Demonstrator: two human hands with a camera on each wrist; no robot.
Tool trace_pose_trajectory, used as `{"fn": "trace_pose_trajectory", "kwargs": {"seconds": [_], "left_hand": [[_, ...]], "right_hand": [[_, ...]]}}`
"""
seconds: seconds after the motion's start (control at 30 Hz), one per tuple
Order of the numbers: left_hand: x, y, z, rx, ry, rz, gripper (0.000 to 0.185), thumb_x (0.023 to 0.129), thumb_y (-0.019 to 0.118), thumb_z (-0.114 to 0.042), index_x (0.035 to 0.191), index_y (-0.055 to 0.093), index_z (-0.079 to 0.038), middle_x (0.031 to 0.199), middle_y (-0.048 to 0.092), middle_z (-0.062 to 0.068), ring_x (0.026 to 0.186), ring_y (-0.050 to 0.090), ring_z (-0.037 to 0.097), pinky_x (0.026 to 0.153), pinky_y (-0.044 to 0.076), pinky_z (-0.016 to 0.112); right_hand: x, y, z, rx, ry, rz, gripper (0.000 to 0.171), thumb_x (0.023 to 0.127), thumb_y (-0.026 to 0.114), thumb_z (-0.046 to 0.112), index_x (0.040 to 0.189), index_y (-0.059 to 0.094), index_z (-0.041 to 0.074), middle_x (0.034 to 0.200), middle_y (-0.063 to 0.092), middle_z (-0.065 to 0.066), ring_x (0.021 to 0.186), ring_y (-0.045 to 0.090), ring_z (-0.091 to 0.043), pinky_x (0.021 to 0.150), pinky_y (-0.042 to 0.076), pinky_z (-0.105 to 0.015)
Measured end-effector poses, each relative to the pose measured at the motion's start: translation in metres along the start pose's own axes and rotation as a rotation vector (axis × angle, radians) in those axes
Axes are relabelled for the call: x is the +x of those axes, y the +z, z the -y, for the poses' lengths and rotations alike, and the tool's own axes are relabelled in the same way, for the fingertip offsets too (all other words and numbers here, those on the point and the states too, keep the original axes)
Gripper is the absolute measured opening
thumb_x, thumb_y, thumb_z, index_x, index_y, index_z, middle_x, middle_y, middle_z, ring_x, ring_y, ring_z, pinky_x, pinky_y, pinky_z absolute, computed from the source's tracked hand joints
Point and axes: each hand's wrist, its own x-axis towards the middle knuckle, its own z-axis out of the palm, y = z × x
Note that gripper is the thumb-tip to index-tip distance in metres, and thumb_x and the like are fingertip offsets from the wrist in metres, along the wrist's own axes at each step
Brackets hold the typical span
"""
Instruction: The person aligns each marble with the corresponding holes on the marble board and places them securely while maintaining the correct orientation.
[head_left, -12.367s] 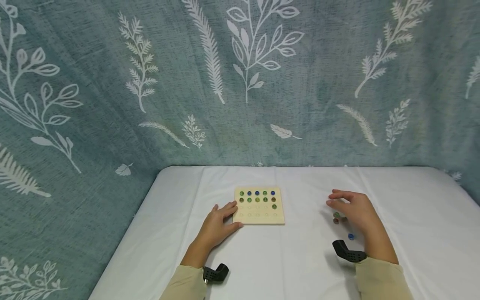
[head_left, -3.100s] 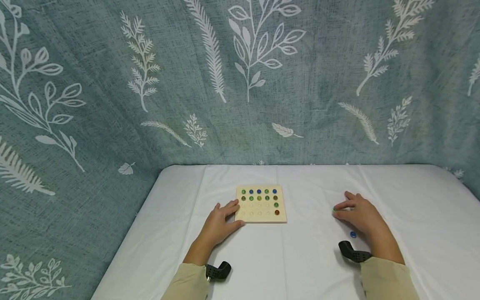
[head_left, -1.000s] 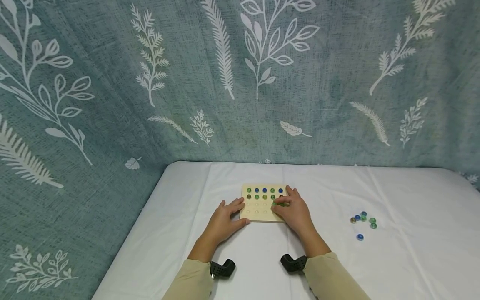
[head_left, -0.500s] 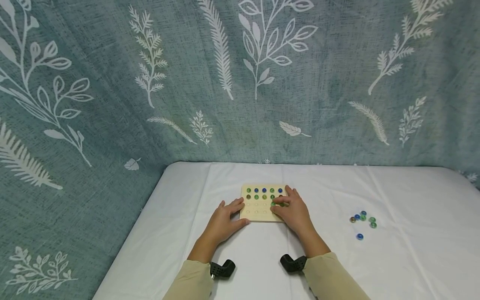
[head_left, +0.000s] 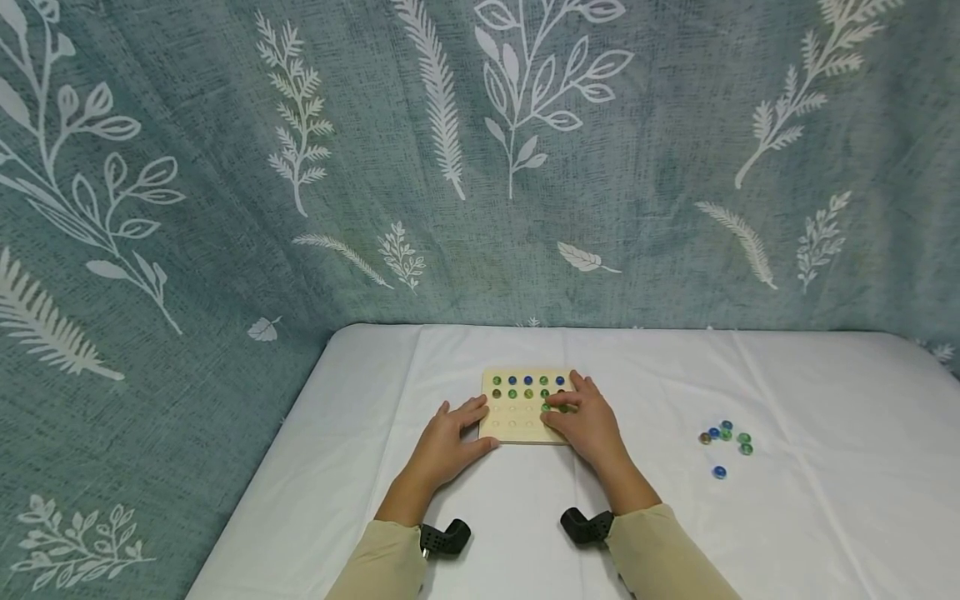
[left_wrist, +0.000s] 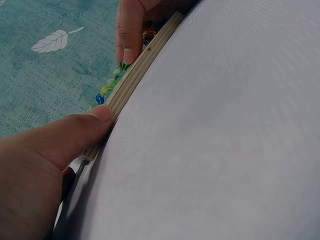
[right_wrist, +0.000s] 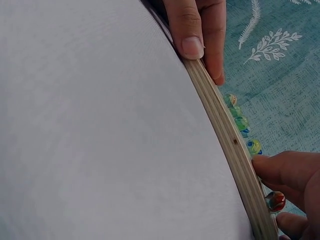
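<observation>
A pale wooden board point(head_left: 510, 438) with rows of dimples lies on the table. Green, blue, brown and yellowish marbles fill its two far rows. My left hand point(head_left: 444, 443) rests at the board's left side, straight fingers on that side and thumb point(left_wrist: 101, 113) pressing the near edge. Over the right part of the board, my right hand point(head_left: 592, 423) pinches a green marble point(head_left: 546, 408) between thumb and forefinger, at the third row. That hand hides part of the right columns. A red-brown marble point(right_wrist: 275, 201) sits near the front right corner in the right wrist view.
To the right lies a loose cluster of several marbles point(head_left: 726, 434), green, blue and brown. One blue marble point(head_left: 720, 472) lies apart, nearer me. A white cloth point(head_left: 637, 350) covers the table; a leaf-patterned green curtain point(head_left: 637, 167) hangs behind it.
My right hand has come from the loose marbles to the board with a green marble. The red-brown marble was added to the near row earlier. In the last second the hands barely move.
</observation>
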Motion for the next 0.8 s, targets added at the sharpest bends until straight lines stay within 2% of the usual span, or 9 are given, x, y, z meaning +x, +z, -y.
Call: {"fn": "trace_pose_trajectory", "kwargs": {"seconds": [0.27,0.5,0.8], "left_hand": [[0.000,0.000,0.002,0.015,0.006,0.001,0.063,0.083,0.079,-0.037,0.137,0.059,-0.012,0.148,0.049,-0.006,0.139,0.044,0.014,0.126,0.016,0.046],[0.001,0.001,0.002,0.020,0.004,0.001,0.063,0.083,0.079,-0.036,0.137,0.060,-0.012,0.148,0.049,-0.006,0.139,0.044,0.013,0.126,0.016,0.044],[0.001,0.001,0.002,0.018,0.001,-0.004,0.063,0.082,0.079,-0.036,0.137,0.060,-0.012,0.148,0.049,-0.006,0.139,0.044,0.013,0.126,0.016,0.044]], "right_hand": [[0.001,-0.003,0.000,0.045,0.015,0.007,0.029,0.083,0.076,0.023,0.107,0.077,0.008,0.161,0.028,-0.012,0.153,0.011,-0.034,0.122,0.013,-0.062],[0.000,-0.017,0.000,0.133,0.034,0.027,0.039,0.087,0.075,0.025,0.120,0.071,0.006,0.161,0.030,-0.011,0.153,0.009,-0.031,0.123,0.011,-0.058],[-0.003,-0.053,-0.001,0.061,0.028,0.043,0.045,0.089,0.072,0.034,0.125,0.068,0.007,0.159,0.035,-0.009,0.152,0.014,-0.032,0.122,0.016,-0.059]]}}
